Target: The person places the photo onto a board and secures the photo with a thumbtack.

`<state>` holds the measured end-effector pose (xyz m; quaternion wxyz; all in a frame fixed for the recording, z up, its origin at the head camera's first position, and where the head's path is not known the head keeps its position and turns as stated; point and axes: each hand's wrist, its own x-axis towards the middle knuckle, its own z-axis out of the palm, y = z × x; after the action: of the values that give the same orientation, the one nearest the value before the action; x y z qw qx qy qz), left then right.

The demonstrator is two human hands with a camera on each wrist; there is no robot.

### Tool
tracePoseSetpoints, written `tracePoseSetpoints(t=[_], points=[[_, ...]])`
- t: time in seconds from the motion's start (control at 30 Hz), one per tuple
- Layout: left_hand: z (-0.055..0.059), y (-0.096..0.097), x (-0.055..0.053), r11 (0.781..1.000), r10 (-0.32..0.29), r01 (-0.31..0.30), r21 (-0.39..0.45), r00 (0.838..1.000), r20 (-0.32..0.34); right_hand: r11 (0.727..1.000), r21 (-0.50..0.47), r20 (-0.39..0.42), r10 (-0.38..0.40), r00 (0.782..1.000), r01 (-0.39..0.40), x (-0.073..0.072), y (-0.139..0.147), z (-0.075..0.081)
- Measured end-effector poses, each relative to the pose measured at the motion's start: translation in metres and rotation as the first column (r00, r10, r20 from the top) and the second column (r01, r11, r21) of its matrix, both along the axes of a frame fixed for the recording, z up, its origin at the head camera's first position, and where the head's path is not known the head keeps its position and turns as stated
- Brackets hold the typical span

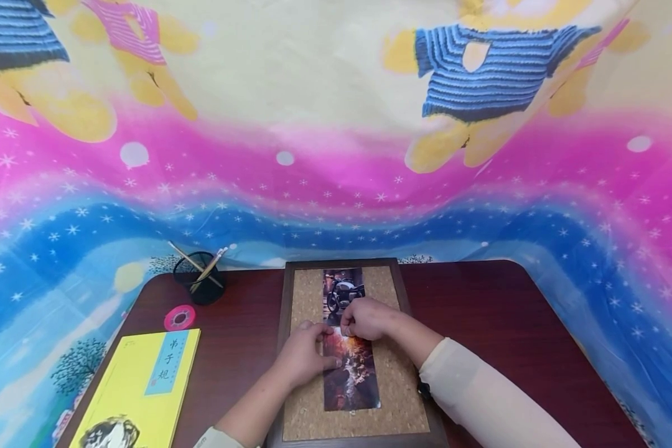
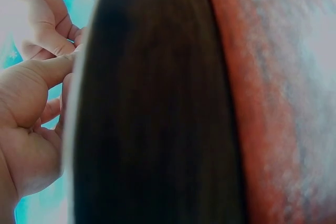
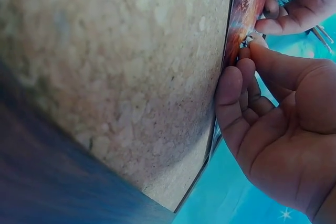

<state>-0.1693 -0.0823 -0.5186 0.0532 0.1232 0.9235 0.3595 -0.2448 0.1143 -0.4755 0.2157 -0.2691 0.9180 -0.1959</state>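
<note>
A cork board [image 1: 397,386] in a dark wooden frame lies on the table. On it are two photos in a column: a motorcycle photo [image 1: 341,280] above and an orange-red autumn stream photo [image 1: 350,379] below. My left hand [image 1: 302,354] rests on the lower photo's left side, thumb and fingertips pressing near its upper edge. My right hand [image 1: 366,317] pinches a small shiny pin [image 3: 247,39] at the top of that photo, partly hidden by the fingers. In the right wrist view, both hands' fingertips come close together there.
On the left stand a black mesh pen holder [image 1: 207,289] with several sticks or pens and a roll of pink tape [image 1: 180,318]. A yellow book [image 1: 140,379] lies nearer me. The dark red table [image 1: 481,323] meets a patterned cloth backdrop [image 1: 336,180].
</note>
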Motion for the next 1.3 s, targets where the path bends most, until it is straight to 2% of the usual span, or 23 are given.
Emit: tracePoseSetpoints(t=[0.5,0.93,1.17,1.3], points=[[0.002,0.001,0.001,1.0,-0.001,0.001,0.003,1.0,0.005,0.993,-0.098,-0.017,-0.061,0.998,0.059,-0.001,0.007,-0.009],[0.001,0.002,0.0,1.0,0.009,-0.009,0.006,1.0,0.016,0.996,-0.072,-0.077,-0.051,0.996,0.045,0.001,0.003,-0.012],[0.003,0.001,0.003,1.0,-0.01,0.01,0.011,1.0,0.009,0.996,-0.068,-0.081,-0.061,0.995,0.056,0.002,0.004,-0.013],[0.004,-0.001,0.004,1.0,-0.018,0.017,0.01,1.0,0.009,0.997,-0.062,-0.096,-0.043,0.994,0.037,0.004,0.005,-0.014]])
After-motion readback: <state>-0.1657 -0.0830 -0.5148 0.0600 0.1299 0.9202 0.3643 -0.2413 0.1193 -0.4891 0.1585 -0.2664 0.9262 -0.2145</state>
